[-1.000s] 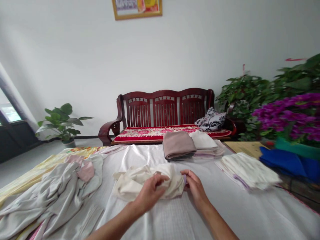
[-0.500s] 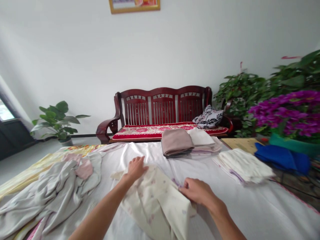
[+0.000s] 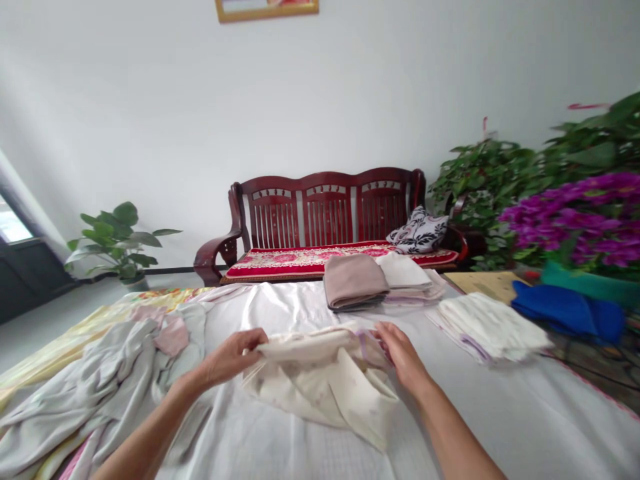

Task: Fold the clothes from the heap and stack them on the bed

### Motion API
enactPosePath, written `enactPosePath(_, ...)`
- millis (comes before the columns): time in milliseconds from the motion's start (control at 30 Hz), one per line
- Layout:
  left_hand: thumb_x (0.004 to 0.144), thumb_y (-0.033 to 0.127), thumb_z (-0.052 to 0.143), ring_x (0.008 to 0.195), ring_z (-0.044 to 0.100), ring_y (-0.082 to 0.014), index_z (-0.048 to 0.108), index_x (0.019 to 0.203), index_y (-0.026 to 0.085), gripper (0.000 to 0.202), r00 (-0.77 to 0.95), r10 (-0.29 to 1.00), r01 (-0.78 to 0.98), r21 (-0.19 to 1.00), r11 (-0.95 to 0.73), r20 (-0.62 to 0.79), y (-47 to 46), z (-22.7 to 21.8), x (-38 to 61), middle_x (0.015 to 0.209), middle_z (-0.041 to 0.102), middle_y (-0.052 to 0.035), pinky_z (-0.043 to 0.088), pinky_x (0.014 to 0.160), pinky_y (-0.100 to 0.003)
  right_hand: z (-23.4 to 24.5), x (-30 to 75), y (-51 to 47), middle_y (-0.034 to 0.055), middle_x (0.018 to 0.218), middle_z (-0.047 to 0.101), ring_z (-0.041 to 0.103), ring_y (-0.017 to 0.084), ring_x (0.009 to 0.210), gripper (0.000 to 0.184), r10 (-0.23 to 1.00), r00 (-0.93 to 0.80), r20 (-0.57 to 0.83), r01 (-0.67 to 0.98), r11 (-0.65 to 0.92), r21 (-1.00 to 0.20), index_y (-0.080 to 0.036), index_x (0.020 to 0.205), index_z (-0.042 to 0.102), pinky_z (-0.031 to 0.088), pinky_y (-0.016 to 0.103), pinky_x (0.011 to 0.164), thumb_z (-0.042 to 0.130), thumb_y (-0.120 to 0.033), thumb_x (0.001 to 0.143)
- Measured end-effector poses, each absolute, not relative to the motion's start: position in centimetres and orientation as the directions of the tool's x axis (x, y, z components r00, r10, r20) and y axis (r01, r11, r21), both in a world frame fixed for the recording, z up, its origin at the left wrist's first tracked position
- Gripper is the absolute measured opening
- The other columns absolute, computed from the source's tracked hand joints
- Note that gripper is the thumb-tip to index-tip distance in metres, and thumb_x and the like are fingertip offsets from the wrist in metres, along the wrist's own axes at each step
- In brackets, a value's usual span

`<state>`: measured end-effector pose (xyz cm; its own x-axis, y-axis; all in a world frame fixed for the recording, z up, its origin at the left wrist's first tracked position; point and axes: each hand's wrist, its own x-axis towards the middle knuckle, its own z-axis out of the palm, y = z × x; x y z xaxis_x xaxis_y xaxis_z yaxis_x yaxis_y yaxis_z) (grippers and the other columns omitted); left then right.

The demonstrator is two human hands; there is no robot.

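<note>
A cream garment (image 3: 315, 380) with faint small prints and a lilac trim hangs bunched between my two hands, just above the white sheet on the table. My left hand (image 3: 239, 357) pinches its upper left edge, fingers closed on the fabric. At the upper right, beside the lilac trim, my right hand (image 3: 397, 350) grips the other end with fingers curled round it. The garment's lower part droops in loose folds toward me. Its exact kind is hard to make out while it is crumpled.
Loose grey clothes (image 3: 95, 387) with a pink piece lie heaped at left. Folded brown cloth (image 3: 354, 280), folded white cloth (image 3: 405, 272) and another white stack (image 3: 493, 327) lie beyond and to the right. A blue cloth (image 3: 565, 310) sits by the purple flowers (image 3: 580, 220).
The garment's far edge has been lifted and drawn taut between my hands. My left hand has moved left and slightly down, my right hand slightly up and to the right.
</note>
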<state>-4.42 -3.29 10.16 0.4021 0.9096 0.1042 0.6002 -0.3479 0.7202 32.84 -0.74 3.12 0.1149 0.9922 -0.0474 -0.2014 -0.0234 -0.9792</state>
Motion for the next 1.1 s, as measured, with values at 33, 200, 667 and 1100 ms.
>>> enactPosePath(33,0.078,0.030,0.058,0.072,0.057,-0.0147,0.063,0.080,0.019,0.012,0.478,0.878,0.625,0.706,-0.333,-0.008,-3.8,10.3,-4.4,0.075,0.064,0.0016,0.043,0.067,-0.023,3.0,32.8,-0.8,0.0031,0.087,0.071,0.066,0.023,0.077,0.041,0.996,0.039,-0.076,-0.168,-0.068,-0.983,-0.022,0.094,0.065,0.050,0.031,0.067,0.076,-0.052,0.069)
enactPosePath(200,0.085,0.040,0.056,0.088,0.065,-0.0192,0.071,0.097,0.019,0.028,0.442,0.894,0.622,0.743,-0.247,-0.073,-3.5,9.9,-2.1,0.095,0.072,-0.0046,0.049,0.078,-0.027,3.2,31.6,-0.9,0.0061,0.088,0.075,0.067,0.026,0.085,0.028,0.983,-0.173,0.060,0.146,0.086,-0.986,-0.018,0.091,0.074,0.050,0.036,0.080,0.074,-0.036,0.070)
enactPosePath(667,0.087,0.032,0.041,0.084,0.062,-0.0213,0.068,0.094,0.015,0.032,0.166,0.924,0.488,0.785,-0.382,0.346,0.9,12.2,3.5,0.087,0.070,-0.0034,0.048,0.072,-0.028,8.1,30.6,1.0,0.0008,0.110,0.072,0.065,0.021,0.091,0.073,0.902,-0.373,0.219,0.289,0.337,-0.896,-0.028,0.125,0.067,0.048,0.027,0.076,0.084,-0.025,0.054)
enactPosePath(1100,0.064,0.035,0.070,0.076,0.065,-0.0181,0.074,0.084,0.018,0.026,-0.032,0.876,0.598,0.712,-0.369,0.480,0.0,19.0,-4.8,0.082,0.074,-0.0015,0.050,0.067,-0.023,10.1,32.9,0.5,-0.0009,0.066,0.065,0.058,0.019,0.064,0.030,0.973,0.182,0.141,-0.104,0.161,-0.981,-0.020,0.082,0.063,0.044,0.028,0.059,0.070,-0.043,0.064)
